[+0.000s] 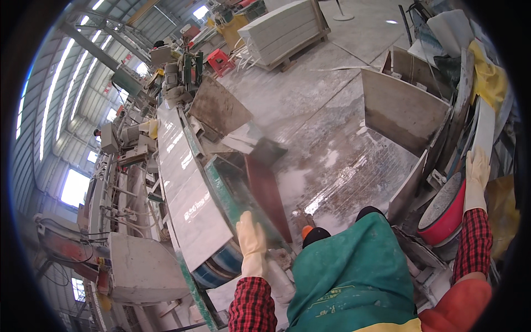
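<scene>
Spread out ahead of and between our left grip and right grip we saw a wet, grey floor. Just left of the left grip ran a long conveyor, its near end banded in blue, with a pale, shiny slab lying along its top. Well ahead of both grips sat a stack of white slabs on a wooden pallet. Between our forearms hung a green apron. Just left of the right grip stood a round red tub with a greyish top. A narrow pale strip stretched forward from the right grip's fingers. Smallest were the grips themselves, in cream gloves below red-and-black checked sleeves. The left one was released, fingers straight, beside the slab's near corner and over the conveyor's green side rail; we could not tell whether it touched. The right one lay against the strip's near end, and whether it grasped it we could not tell.
</scene>
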The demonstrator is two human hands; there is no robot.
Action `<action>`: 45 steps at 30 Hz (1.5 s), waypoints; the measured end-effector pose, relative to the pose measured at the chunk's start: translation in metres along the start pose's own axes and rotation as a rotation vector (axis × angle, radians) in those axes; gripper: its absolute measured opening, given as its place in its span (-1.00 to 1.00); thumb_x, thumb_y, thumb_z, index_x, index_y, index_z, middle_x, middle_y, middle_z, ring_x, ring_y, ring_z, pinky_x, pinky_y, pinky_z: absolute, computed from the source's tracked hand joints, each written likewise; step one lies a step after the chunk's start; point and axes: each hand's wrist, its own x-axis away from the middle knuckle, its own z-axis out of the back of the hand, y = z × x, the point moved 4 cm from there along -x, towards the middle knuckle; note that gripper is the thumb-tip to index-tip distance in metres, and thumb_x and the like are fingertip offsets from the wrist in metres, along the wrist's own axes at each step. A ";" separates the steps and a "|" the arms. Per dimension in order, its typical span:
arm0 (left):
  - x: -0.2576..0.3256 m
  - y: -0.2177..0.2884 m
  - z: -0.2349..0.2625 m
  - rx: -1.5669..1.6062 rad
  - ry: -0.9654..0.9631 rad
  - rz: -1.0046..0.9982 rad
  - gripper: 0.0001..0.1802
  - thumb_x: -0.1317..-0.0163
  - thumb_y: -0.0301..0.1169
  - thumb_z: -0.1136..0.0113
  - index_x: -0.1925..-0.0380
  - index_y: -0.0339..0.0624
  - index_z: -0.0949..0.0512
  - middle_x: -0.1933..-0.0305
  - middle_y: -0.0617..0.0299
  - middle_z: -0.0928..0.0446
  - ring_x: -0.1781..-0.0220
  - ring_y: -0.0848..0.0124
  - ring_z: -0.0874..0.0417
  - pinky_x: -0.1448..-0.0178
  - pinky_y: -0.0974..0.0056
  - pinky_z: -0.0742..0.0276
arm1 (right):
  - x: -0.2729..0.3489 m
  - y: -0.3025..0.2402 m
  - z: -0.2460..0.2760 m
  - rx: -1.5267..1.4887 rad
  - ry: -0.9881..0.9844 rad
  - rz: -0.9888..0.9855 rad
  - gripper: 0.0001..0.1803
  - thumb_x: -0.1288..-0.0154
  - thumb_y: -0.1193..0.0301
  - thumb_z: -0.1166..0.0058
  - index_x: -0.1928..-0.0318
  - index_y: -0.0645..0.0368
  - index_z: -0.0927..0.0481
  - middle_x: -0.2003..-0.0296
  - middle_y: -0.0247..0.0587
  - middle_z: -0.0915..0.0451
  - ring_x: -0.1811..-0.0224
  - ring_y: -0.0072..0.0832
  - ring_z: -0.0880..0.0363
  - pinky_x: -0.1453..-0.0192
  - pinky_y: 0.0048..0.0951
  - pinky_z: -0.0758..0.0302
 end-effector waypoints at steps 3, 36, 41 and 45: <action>0.002 -0.004 -0.001 0.004 0.006 -0.008 -0.51 -0.14 -0.54 -0.12 -0.13 -0.32 -0.40 -0.11 -0.14 -0.47 -0.09 -0.14 -0.43 -0.21 -0.03 -0.35 | 0.005 -0.003 0.005 -0.013 0.022 0.019 -0.41 -0.45 0.00 0.15 -0.35 0.00 -0.36 -0.32 -0.18 -0.39 -0.39 -0.23 -0.30 -0.39 -0.08 -0.27; 0.000 0.002 0.010 0.078 -0.043 0.066 -0.50 -0.20 -0.53 -0.16 -0.18 -0.36 -0.39 -0.18 -0.16 -0.46 -0.16 -0.13 -0.44 -0.30 0.01 -0.33 | 0.042 -0.013 0.023 0.006 0.020 0.035 -0.44 -0.43 0.07 0.13 -0.35 0.01 -0.36 -0.33 -0.19 -0.37 -0.40 -0.23 -0.28 -0.40 -0.11 -0.26; 0.001 0.001 0.011 0.074 -0.034 0.061 -0.50 -0.21 -0.52 -0.16 -0.18 -0.35 -0.40 -0.17 -0.15 -0.46 -0.18 -0.11 -0.45 -0.33 0.02 -0.31 | 0.044 -0.010 0.014 0.008 0.060 0.053 -0.45 -0.43 0.09 0.12 -0.34 0.00 -0.38 -0.32 -0.20 -0.39 -0.39 -0.23 -0.29 -0.38 -0.12 -0.28; 0.001 0.001 0.011 0.073 0.043 0.006 -0.51 -0.12 -0.51 -0.15 -0.11 -0.26 -0.41 -0.04 -0.06 -0.48 -0.05 -0.09 -0.42 -0.16 -0.01 -0.37 | 0.049 -0.014 0.021 0.006 0.035 0.049 -0.45 -0.43 0.09 0.11 -0.34 0.00 -0.38 -0.33 -0.20 -0.38 -0.39 -0.22 -0.29 -0.39 -0.13 -0.27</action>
